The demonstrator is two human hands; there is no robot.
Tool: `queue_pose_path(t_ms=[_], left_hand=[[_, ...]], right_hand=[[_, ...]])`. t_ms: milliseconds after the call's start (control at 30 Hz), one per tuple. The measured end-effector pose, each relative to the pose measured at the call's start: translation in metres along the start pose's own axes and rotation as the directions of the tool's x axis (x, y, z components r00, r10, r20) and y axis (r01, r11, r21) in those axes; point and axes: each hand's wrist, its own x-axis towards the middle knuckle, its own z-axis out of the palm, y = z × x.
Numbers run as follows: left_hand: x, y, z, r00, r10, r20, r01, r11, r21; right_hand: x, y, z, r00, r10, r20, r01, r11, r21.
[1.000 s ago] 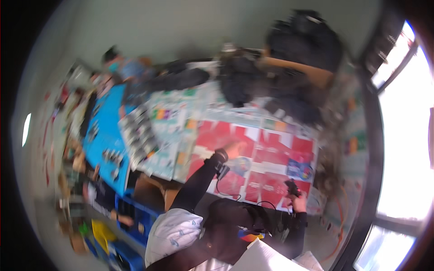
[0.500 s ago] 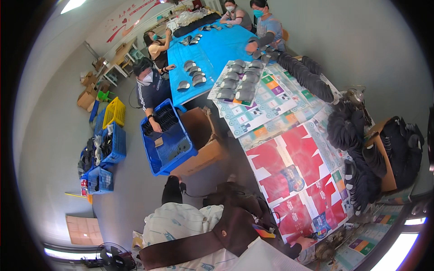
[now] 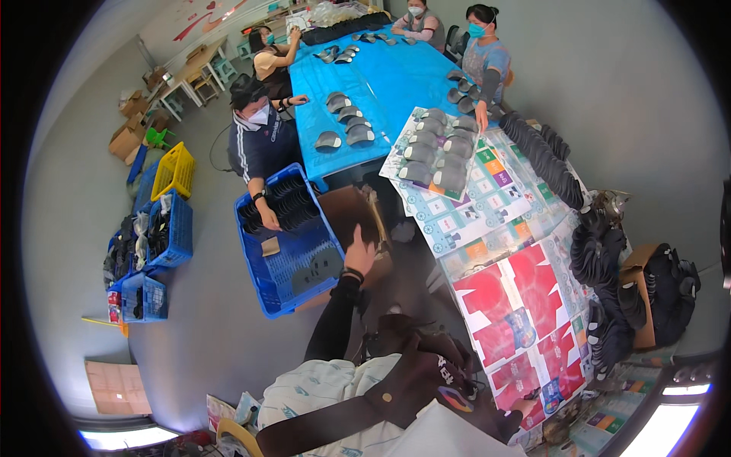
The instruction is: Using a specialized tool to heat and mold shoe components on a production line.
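My left hand (image 3: 360, 255), in a black sleeve with a dark band at the wrist, is raised over the open cardboard box (image 3: 378, 215). Its index finger stretches out, and I see nothing held. Beside it stands a blue plastic basket (image 3: 257, 282) with rows of dark curved pieces (image 3: 285, 202) along its far side and a small brown card inside. At the lower right, my right hand (image 3: 525, 406) rests by the near edge of the red printed sheets (image 3: 506, 305); its fingers are too small and shaded to make out.
Grey cap-shaped pieces lie on a white board (image 3: 394, 166) and on the blue-covered table (image 3: 381, 84). Co-workers sit around; one person's hand (image 3: 269, 218) is in the basket, another's (image 3: 481, 118) by the board. Stacked dark pieces (image 3: 601, 251) and a box (image 3: 638, 286) stand right, crates (image 3: 173, 171) left.
My left arm has come up and forward, bringing the hand over the cardboard box. The view has shifted. The co-worker at the far right has straightened, with a hand now by the board.
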Motion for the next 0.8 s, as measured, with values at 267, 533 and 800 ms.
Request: queue_pose_path(t_ms=[267,533,800], left_hand=[[0.093,0.071,-0.072,0.954,-0.113,-0.277,-0.040,0.870,-0.492],[-0.032,0.435,-0.130,0.017,0.379,-0.925,-0.952,0.289,0.100],[-0.071,0.508,0.161,0.412,0.906,0.100,-0.882,0.424,-0.205]], right_hand=[[-0.021,-0.076,-0.013,0.998,-0.056,0.007,0.056,0.998,0.018],[-0.015,-0.011,-0.029,0.954,-0.297,-0.050,0.287,0.849,0.444],[-0.013,0.013,-0.072,0.985,0.055,-0.164,-0.010,0.965,0.261]])
